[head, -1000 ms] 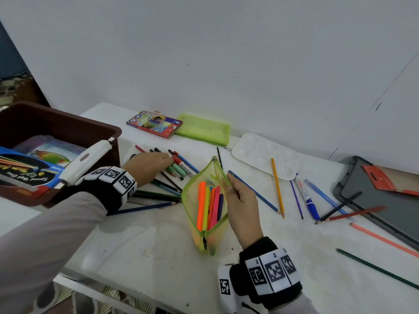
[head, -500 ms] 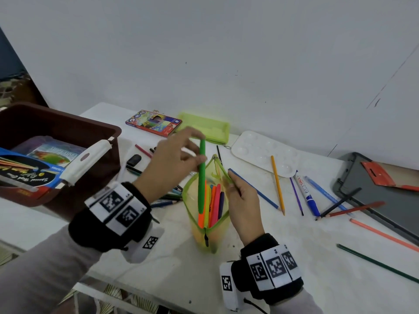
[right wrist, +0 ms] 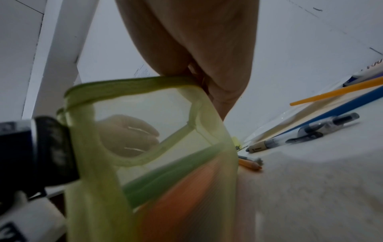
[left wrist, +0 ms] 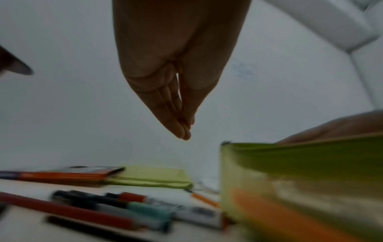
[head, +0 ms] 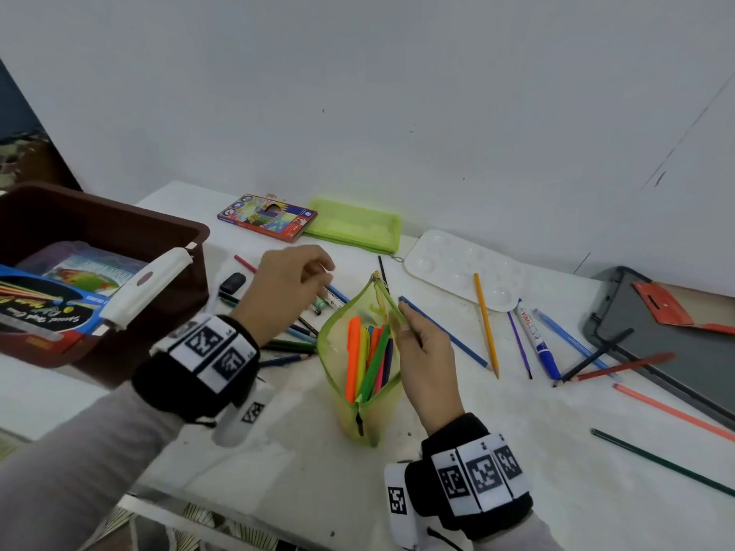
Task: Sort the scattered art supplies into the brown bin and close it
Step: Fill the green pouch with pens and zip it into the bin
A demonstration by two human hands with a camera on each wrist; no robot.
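Note:
A green mesh pouch [head: 338, 351] stands upright mid-table with its mouth open, holding an orange highlighter [head: 352, 351], a green marker [head: 376, 361] and other pens. My right hand [head: 397, 318] pinches the pouch's right rim [right wrist: 132, 83] and keeps the mouth open. Empty, my left hand [head: 324, 272] hovers just left of the pouch's mouth, over a pile of markers and pencils [head: 302, 336]; in the left wrist view its fingers [left wrist: 182, 129] point down, straight and together. The brown bin [head: 119, 228] sits open at the left with boxed sets inside.
At the back lie a coloured-pencil box [head: 266, 216], a second green pouch [head: 354, 228] and a white palette [head: 457, 268]. Right of my right hand lie a blue pencil [head: 441, 332], a yellow pencil [head: 485, 320], a blue marker [head: 537, 344] and more pencils. A grey lid [head: 668, 351] lies far right.
My left hand picked a green marker from the pile, dropped it into the pouch and has drawn back to the left, empty. The right hand kept its hold on the pouch.

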